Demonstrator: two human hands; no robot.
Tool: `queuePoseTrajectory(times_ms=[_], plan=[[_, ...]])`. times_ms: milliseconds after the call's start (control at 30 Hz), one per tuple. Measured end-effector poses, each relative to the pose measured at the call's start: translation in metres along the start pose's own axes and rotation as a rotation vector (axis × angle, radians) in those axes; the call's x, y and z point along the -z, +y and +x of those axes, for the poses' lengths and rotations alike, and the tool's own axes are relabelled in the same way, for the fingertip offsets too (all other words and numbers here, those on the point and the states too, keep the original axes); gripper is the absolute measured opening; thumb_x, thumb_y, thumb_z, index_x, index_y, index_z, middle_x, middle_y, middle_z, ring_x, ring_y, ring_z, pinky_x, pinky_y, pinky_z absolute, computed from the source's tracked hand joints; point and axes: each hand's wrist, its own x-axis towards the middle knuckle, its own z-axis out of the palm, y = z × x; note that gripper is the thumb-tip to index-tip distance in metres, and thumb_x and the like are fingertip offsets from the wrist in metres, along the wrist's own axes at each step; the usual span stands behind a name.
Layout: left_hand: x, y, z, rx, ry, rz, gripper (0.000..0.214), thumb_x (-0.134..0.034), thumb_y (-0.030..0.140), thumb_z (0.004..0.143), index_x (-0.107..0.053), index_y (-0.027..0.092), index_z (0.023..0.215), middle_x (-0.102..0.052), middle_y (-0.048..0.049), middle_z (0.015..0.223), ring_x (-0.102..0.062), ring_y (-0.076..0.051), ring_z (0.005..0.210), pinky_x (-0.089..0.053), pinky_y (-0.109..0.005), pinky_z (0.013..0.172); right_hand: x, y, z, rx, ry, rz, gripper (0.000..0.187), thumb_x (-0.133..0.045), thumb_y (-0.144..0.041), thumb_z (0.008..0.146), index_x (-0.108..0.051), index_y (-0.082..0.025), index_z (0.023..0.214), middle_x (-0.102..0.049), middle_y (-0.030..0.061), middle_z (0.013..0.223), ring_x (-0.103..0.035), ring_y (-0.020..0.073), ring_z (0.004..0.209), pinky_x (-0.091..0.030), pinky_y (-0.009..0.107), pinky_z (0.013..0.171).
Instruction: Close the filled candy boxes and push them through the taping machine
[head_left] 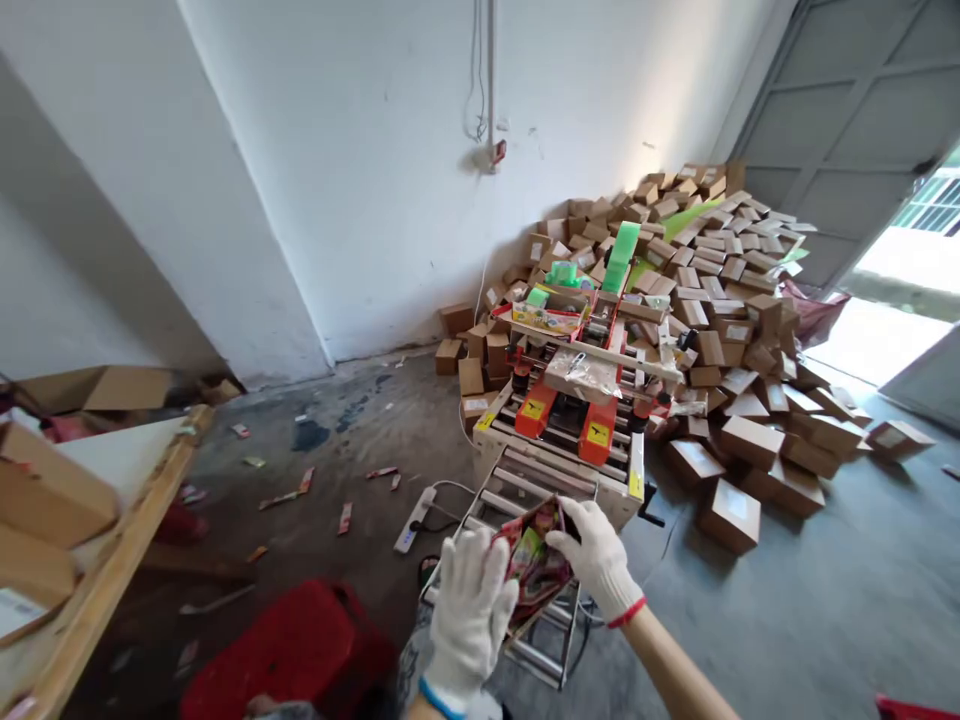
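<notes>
An open box [531, 592] packed with small colourful packets [534, 552] sits on the near end of the roller conveyor, in front of me. My left hand [471, 612], in a white knitted glove with a blue cuff, is held at the box's left side. Its fingers are stretched out flat, and it grasps nothing. My right hand [596, 555], gloved in white with a red cuff, has its bent fingers on the box's right upper edge. Its thumb reaches over the packets.
Beyond the box stands a taping machine [577, 440] with green tape [621, 257]. A large heap of cardboard boxes [739, 385] lies behind it. Left are a wooden-edged table [124, 565], a red stool [289, 650], a power strip [415, 520] and packets scattered on the floor.
</notes>
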Motion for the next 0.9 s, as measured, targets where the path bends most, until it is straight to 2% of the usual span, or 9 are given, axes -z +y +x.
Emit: queuePoseTrajectory(times_ms=[133,233,333,467,533,633,700,767,900], plan=[[0.001,0.005,0.023,-0.052,-0.167,-0.054,0.067,-0.043,0.034,0.098,-0.020,0.035,0.161,-0.043,-0.0003,0.160,-0.044,-0.023,0.147,-0.037,-0.044,0.123,0.005,-0.013,0.008,0.209,-0.271,-0.211,0.022,-0.054,-0.028,0.093,-0.074,-0.026,0.102,-0.066,0.0046,0.099,-0.062,0.0216,0.094,-0.046,0.029,0.082],[-0.007,0.009,0.031,-0.038,-0.180,-0.083,0.066,-0.037,0.024,0.098,-0.020,0.033,0.161,-0.048,-0.0026,0.156,-0.057,-0.023,0.136,-0.049,-0.040,0.114,0.006,-0.022,0.016,0.235,-0.330,-0.315,0.025,-0.050,-0.025,0.094,-0.074,-0.024,0.097,-0.068,0.0063,0.102,-0.063,0.0214,0.095,-0.044,0.030,0.083],[-0.004,0.002,0.024,-0.017,-0.169,-0.140,0.064,-0.034,0.022,0.099,-0.023,0.032,0.161,-0.058,-0.0034,0.148,-0.065,-0.023,0.127,-0.056,-0.037,0.107,-0.001,-0.034,0.028,0.153,-0.316,-0.354,0.027,-0.047,-0.028,0.097,-0.074,-0.023,0.097,-0.070,0.0067,0.101,-0.064,0.0208,0.095,-0.044,0.029,0.081],[0.025,-0.018,0.016,-0.098,0.043,-0.313,0.060,-0.042,0.021,0.101,-0.033,0.034,0.159,-0.062,-0.0016,0.143,-0.065,-0.018,0.126,-0.055,-0.026,0.106,-0.026,-0.051,0.049,-0.020,-0.254,-0.434,0.028,-0.046,-0.027,0.097,-0.072,-0.016,0.098,-0.071,0.0119,0.098,-0.067,0.0263,0.090,-0.046,0.034,0.077],[0.044,-0.030,0.030,-0.188,0.134,-0.317,0.059,-0.048,0.019,0.099,-0.042,0.033,0.155,-0.061,-0.0021,0.145,-0.061,-0.019,0.131,-0.050,-0.029,0.113,-0.040,-0.058,0.056,-0.069,-0.203,-0.478,0.027,-0.046,-0.023,0.095,-0.071,-0.014,0.099,-0.070,0.0144,0.099,-0.066,0.0299,0.093,-0.047,0.038,0.078],[0.057,-0.047,0.066,-0.048,0.129,-0.228,0.051,-0.046,0.023,0.098,-0.052,0.020,0.149,-0.058,-0.0075,0.148,-0.057,-0.020,0.136,-0.044,-0.034,0.116,-0.051,-0.059,0.059,-0.041,-0.135,-0.527,0.026,-0.046,-0.023,0.096,-0.070,-0.013,0.097,-0.068,0.0145,0.096,-0.066,0.0302,0.092,-0.047,0.039,0.078],[0.052,-0.051,0.083,0.041,0.075,-0.201,0.048,-0.040,0.026,0.098,-0.062,0.009,0.138,-0.064,-0.0131,0.140,-0.065,-0.020,0.126,-0.050,-0.030,0.108,-0.051,-0.054,0.054,0.014,-0.127,-0.536,0.025,-0.046,-0.023,0.095,-0.070,-0.014,0.095,-0.068,0.0135,0.093,-0.065,0.0287,0.088,-0.047,0.038,0.076],[0.038,-0.046,0.083,0.021,0.023,-0.214,0.045,-0.038,0.027,0.096,-0.075,0.014,0.117,-0.072,-0.0142,0.127,-0.071,-0.021,0.115,-0.060,-0.030,0.093,-0.049,-0.044,0.048,0.081,-0.113,-0.533,0.022,-0.049,-0.024,0.093,-0.069,-0.015,0.092,-0.067,0.0122,0.091,-0.064,0.0276,0.087,-0.047,0.037,0.076],[0.008,-0.012,0.035,0.056,-0.076,-0.189,0.042,-0.042,0.026,0.097,-0.073,0.026,0.126,-0.071,-0.0073,0.131,-0.068,-0.022,0.121,-0.058,-0.034,0.100,-0.047,-0.027,0.042,0.194,0.010,-0.440,0.017,-0.051,-0.020,0.089,-0.068,-0.017,0.087,-0.066,0.0108,0.090,-0.060,0.0262,0.094,-0.045,0.040,0.094]])
